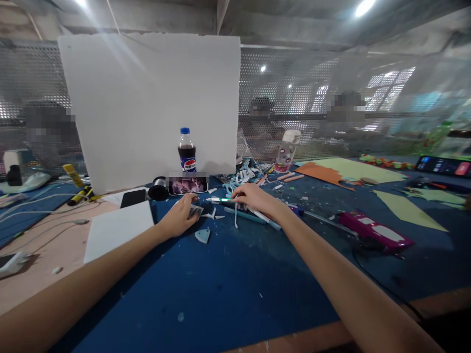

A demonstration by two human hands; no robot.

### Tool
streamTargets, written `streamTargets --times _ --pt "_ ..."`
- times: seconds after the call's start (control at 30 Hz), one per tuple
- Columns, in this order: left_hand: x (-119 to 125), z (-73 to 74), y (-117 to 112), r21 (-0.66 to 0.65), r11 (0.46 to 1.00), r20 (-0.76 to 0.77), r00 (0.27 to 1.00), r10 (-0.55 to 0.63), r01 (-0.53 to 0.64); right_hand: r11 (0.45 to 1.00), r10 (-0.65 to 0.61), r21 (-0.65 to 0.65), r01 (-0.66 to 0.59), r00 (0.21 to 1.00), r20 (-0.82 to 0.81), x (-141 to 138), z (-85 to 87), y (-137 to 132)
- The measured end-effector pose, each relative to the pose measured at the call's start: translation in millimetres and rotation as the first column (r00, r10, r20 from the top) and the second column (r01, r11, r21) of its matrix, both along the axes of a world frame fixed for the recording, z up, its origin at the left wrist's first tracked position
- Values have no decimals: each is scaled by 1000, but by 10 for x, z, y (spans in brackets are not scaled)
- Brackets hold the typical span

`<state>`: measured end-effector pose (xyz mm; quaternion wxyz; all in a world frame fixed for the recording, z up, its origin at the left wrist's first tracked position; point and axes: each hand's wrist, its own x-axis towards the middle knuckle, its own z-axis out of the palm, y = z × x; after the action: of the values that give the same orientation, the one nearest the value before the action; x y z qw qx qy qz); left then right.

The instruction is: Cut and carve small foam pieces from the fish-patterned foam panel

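Observation:
My left hand (180, 218) rests on the blue mat (221, 289) with its fingers closed on a small grey-blue paper piece (195, 211). My right hand (253, 196) reaches forward and pinches a slim white and green pen-like tool (221, 200) that points left. Pale paper scraps (215, 214) lie between the two hands. A light blue cut-out shape (202, 236) sits just below my left hand. Several pens (253, 216) lie under my right wrist.
A cola bottle (187, 152) and a phone (187, 185) playing video stand before a white foam board (147, 108). A white sheet (117, 229) lies left, a magenta hot-glue gun (373, 231) right, orange and yellow paper (342, 171) farther back. People sit behind the mesh screen.

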<state>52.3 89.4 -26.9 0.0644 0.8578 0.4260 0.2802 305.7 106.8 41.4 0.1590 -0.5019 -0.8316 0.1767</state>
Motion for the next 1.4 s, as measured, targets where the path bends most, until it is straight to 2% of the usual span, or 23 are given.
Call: streamTargets --times 0.2,0.43,0.6,0.73,0.83,1.13,1.4 --pt "-1 8 4 77 995 -30 997 66 -64 998 47 -43 -48 999 -22 149 -103 164" --pt "-17 -12 19 90 995 -20 999 45 -43 994 37 -96 -43 997 -60 222 -122 197" --pt "-12 6 -7 58 998 -56 998 25 -22 993 53 -99 -60 996 -73 238 -115 205" --pt "2 33 -36 -10 998 -212 975 -68 67 992 69 -100 -79 993 -96 254 -147 228" --pt "8 53 -50 -55 995 -270 959 -91 79 990 81 -105 -91 991 -102 249 -160 238" --pt "-13 70 -32 -155 987 -256 962 -90 51 986 42 -154 -57 995 -95 170 -120 159" --pt "1 65 -11 -130 991 -221 975 -9 -21 991 51 -115 -62 994 -98 130 -92 153"
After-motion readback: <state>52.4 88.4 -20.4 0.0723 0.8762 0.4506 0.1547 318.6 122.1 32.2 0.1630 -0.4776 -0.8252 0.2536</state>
